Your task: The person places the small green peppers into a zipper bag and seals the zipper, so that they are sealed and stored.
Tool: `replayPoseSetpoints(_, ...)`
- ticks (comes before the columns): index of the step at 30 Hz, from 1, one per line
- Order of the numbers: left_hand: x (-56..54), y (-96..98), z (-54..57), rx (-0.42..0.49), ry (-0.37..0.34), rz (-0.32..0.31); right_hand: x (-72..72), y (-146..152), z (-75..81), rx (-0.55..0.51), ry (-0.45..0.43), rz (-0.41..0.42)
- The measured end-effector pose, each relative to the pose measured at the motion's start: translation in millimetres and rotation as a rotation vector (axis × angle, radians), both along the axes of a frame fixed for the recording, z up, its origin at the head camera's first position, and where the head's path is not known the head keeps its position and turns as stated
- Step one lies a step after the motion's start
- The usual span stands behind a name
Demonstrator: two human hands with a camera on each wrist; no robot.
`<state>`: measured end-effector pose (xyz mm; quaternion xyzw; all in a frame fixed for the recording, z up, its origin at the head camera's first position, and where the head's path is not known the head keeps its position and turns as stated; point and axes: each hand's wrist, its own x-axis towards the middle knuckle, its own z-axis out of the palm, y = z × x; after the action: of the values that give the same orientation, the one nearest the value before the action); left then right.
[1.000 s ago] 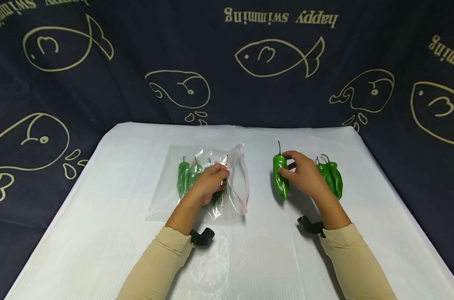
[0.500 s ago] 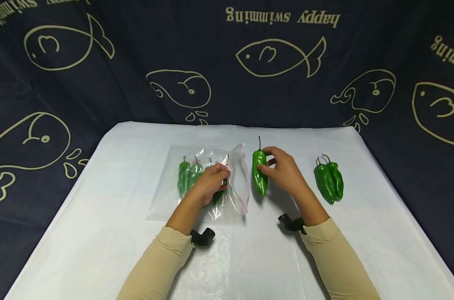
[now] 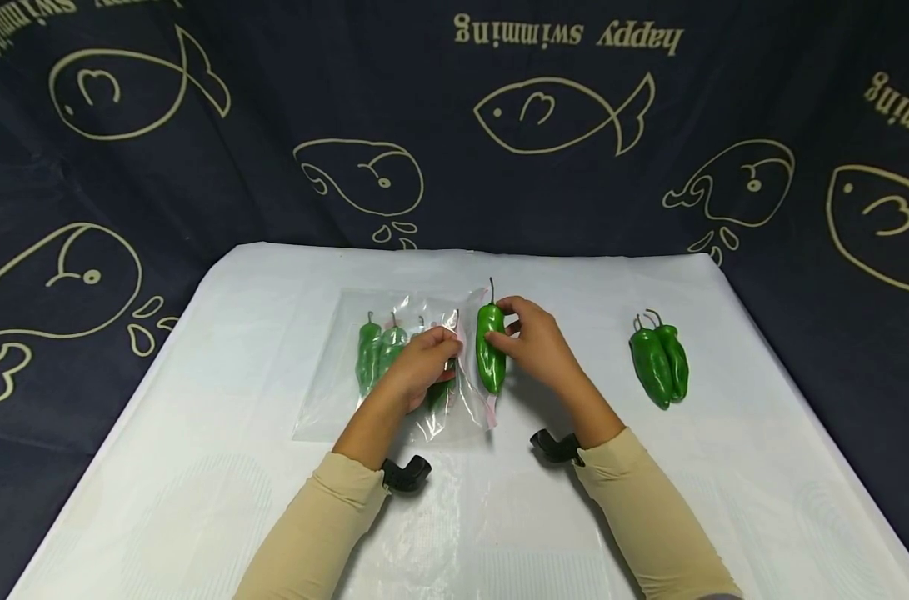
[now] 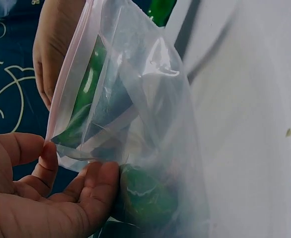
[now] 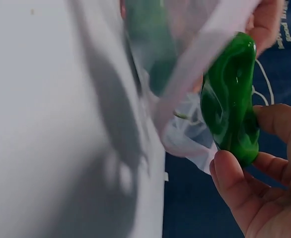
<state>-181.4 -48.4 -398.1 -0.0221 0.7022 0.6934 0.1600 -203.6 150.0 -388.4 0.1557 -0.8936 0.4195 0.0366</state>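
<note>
In the head view a clear zip bag (image 3: 319,408) with a pink-edged mouth lies flat on the table, several green peppers (image 3: 367,354) inside it. My left hand (image 3: 422,362) pinches the bag's film near the mouth; the left wrist view shows the pink edge (image 4: 66,74) between thumb and finger, with a pepper (image 4: 148,196) behind the film by the other fingers. My right hand (image 3: 536,337) grips a glossy green pepper (image 3: 490,354), stem pointing away, right at the bag's mouth. The right wrist view has this pepper (image 5: 232,104) overlapping the pink edge. Part of the bagged peppers is hidden by the left hand.
Two more green peppers (image 3: 658,362) lie side by side on the white-covered table (image 3: 199,500), to the right. A dark cloth (image 3: 454,183) with fish and whale drawings hangs behind the far edge. Each wrist wears a black camera mount (image 3: 407,473).
My right hand has carried the green pepper leftward, from near the two loose peppers to the bag's mouth. The left hand and the bag have stayed in place.
</note>
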Motion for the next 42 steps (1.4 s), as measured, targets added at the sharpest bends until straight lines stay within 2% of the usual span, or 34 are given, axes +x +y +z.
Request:
replayPoseSetpoints(8,-1.8,0.3,-0.4,0.006,-0.005,0.001,-1.5,-10.7,-11.5,0.022,-0.062,-0.013)
replayPoseSetpoints(14,-1.9,0.4,-0.8,0.006,0.006,0.007,-1.4,-12.5,-17.1,0.042,-0.065,-0.017)
replayPoseSetpoints(21,-1.3,1.0,-0.5,0.01,0.012,0.016,-0.8,-16.1,-23.3,0.062,-0.063,0.023)
replayPoseSetpoints(30,-0.3,0.3,0.1,0.009,0.017,0.008,2.7,-14.5,-22.4,0.045,-0.125,0.034)
replayPoseSetpoints(37,-1.0,1.1,-0.4,0.018,0.01,0.006,3.7,-13.2,-19.9,0.036,-0.119,0.027)
replayPoseSetpoints(42,-0.8,1.1,-0.2,0.015,0.008,0.005,2.7,-11.6,-22.5,-0.004,-0.181,0.057)
